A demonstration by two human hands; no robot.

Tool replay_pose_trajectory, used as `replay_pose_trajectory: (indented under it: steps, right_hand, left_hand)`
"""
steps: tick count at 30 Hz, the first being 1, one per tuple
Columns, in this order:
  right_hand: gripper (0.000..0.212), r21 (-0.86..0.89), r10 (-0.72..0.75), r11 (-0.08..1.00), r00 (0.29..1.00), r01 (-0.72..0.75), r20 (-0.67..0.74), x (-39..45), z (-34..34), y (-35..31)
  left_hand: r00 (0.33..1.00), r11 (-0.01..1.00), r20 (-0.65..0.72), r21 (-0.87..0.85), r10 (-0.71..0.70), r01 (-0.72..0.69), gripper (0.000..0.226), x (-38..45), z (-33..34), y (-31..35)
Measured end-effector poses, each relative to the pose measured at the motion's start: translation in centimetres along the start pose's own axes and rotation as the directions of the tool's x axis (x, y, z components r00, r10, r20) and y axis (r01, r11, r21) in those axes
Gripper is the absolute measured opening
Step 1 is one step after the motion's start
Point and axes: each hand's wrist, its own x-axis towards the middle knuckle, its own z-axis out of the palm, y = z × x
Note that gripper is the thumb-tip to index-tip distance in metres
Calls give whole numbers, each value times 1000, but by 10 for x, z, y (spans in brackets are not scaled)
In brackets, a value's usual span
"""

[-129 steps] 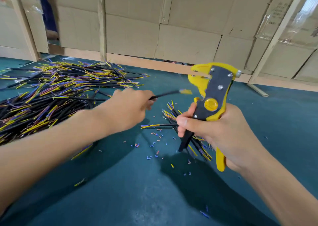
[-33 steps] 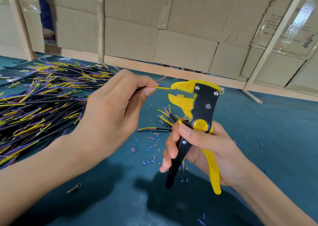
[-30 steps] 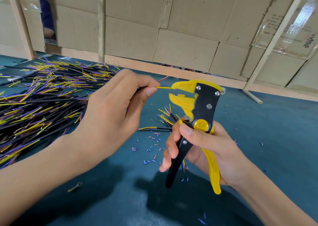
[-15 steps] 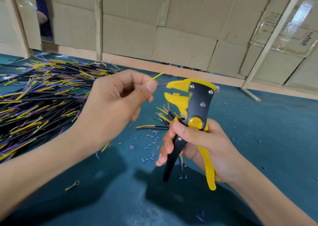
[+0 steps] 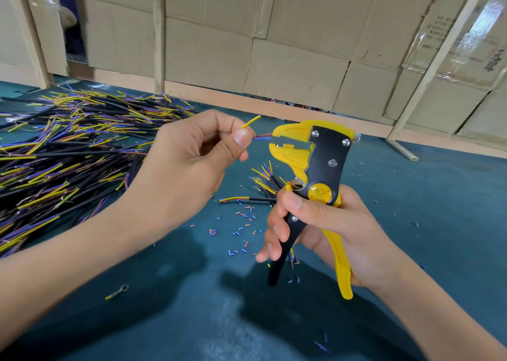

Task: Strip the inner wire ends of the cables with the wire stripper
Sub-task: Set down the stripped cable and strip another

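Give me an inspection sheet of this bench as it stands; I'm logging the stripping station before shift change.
Surface: teal mat, shadowed near the camera.
Job's things: yellow-and-black wire stripper held upright; blue wire and red wire reach its head, yellow wire angles up clear of it.
Clutter: insulation bits; a ring terminal.
Grippers: left hand pinches the wires; right hand grips the stripper handles.
Cables: big unsorted pile at left; small pile behind the stripper.
Surroundings: cardboard wall with wooden battens.
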Motion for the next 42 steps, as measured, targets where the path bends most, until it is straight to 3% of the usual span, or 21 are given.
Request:
replay_pose_trajectory:
  steps: [8,30,36,42]
  right_hand:
    - [24,16,29,999,1000,-29,4,0,3,-2]
    - [18,116,107,987,994,-110,33,-2,8,-9]
    - [19,112,124,986,992,-126,25,-1,9,-8]
    - [35,111,166,979,986,-168,26,-4,6,-11]
  left_hand:
    - [1000,999,25,-50,17,-16,17,-4,4,-1]
    - [995,995,47,32,90,-92,13,-6,4,3]
    - [995,994,29,29,100,-101,11,-6,4,3]
    - [990,988,42,69,134,-137,9,-5,0,5]
